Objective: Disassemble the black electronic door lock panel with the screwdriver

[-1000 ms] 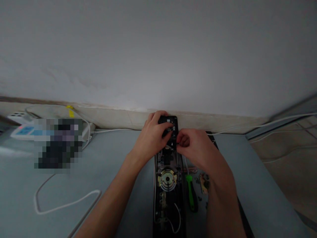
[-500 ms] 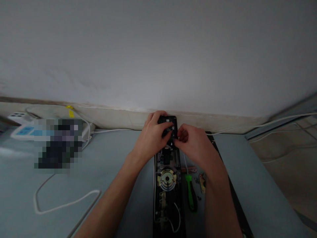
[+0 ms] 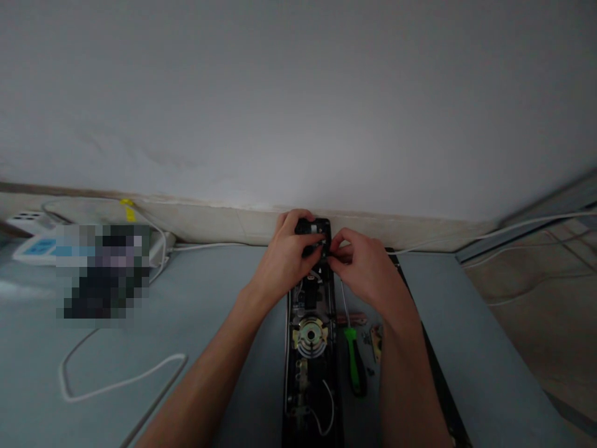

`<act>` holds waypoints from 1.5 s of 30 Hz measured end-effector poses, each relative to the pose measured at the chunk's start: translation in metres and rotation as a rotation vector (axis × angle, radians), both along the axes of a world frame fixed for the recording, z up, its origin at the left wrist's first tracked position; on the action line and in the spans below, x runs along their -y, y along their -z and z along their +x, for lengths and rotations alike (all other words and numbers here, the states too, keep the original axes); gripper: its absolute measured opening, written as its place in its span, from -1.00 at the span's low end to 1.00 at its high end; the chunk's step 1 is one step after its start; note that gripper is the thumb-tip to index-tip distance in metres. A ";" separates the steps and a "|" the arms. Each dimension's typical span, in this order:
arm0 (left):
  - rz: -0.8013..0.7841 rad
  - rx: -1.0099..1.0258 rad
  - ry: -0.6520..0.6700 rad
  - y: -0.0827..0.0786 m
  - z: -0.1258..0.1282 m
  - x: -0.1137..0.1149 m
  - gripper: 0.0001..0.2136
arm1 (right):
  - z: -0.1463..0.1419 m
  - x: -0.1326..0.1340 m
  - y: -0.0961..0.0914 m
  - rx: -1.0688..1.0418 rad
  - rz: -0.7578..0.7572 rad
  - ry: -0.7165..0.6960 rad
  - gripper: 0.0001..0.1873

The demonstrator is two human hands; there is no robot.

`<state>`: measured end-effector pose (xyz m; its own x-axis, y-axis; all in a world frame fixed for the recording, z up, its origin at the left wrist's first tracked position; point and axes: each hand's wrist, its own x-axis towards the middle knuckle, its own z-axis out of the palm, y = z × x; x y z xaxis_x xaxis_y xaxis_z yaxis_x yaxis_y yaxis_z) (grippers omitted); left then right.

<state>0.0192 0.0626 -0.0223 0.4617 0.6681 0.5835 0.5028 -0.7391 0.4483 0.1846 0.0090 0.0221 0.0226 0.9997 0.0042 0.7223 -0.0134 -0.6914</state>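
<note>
A long black electronic device casing lies with its inside facing up, its far end near the wall. A round metal speaker-like part sits in its middle, with a thin white wire looped lower down. My left hand grips the far end, its fingers around the left side and over the inside. At the right edge of that end, the thumb and fingertips of my right hand are pinched together. What they hold, if anything, is too small to make out.
Right of the casing lies a green and black screwdriver, with a reddish strip, a small brass-coloured plate and several small screws near it. A white power strip and a white cable are at left. The wall rises behind.
The view has shifted slightly, moving everything a little to the left. My right hand's fingertips have risen slightly along the casing's edge. My left hand keeps its grip.
</note>
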 end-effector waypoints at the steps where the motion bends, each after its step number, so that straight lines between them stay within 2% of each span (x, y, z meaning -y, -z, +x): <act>1: 0.001 0.002 -0.001 0.000 0.000 0.000 -0.83 | 0.000 0.000 0.000 -0.004 0.001 -0.005 -0.82; 7: 0.002 -0.001 0.002 0.000 0.000 0.000 -0.83 | 0.002 0.002 -0.001 -0.048 -0.008 -0.033 -0.79; 12: -0.065 -0.011 0.005 -0.004 -0.001 0.002 -0.81 | 0.005 0.013 -0.010 -0.070 -0.088 -0.139 -0.72; 15: -0.074 -0.063 0.025 -0.010 -0.005 0.004 -0.78 | 0.006 0.018 -0.011 0.004 -0.126 -0.196 -0.68; 25: -0.044 -0.183 0.044 -0.039 -0.031 0.019 -0.79 | -0.003 0.016 0.000 0.169 -0.135 -0.165 -0.68; 30: -0.122 -0.216 0.103 -0.040 -0.030 0.026 -0.79 | -0.007 0.016 0.000 0.238 -0.119 -0.163 -0.65; 35: -0.122 -0.216 0.075 -0.038 -0.035 0.027 -0.77 | -0.008 0.013 0.004 0.253 -0.117 -0.168 -0.62; 40: -0.203 -0.219 0.067 -0.037 -0.040 0.028 -0.73 | -0.009 0.014 0.003 0.226 -0.130 -0.160 -0.64; 45: -0.250 -0.245 0.079 -0.035 -0.041 0.029 -0.74 | -0.006 0.018 -0.007 0.146 -0.152 -0.156 -0.68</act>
<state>-0.0217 0.0338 0.0131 0.6234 0.7328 0.2727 0.5634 -0.6628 0.4933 0.1786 -0.0094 0.0288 -0.1221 0.9804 -0.1545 0.8156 0.0104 -0.5785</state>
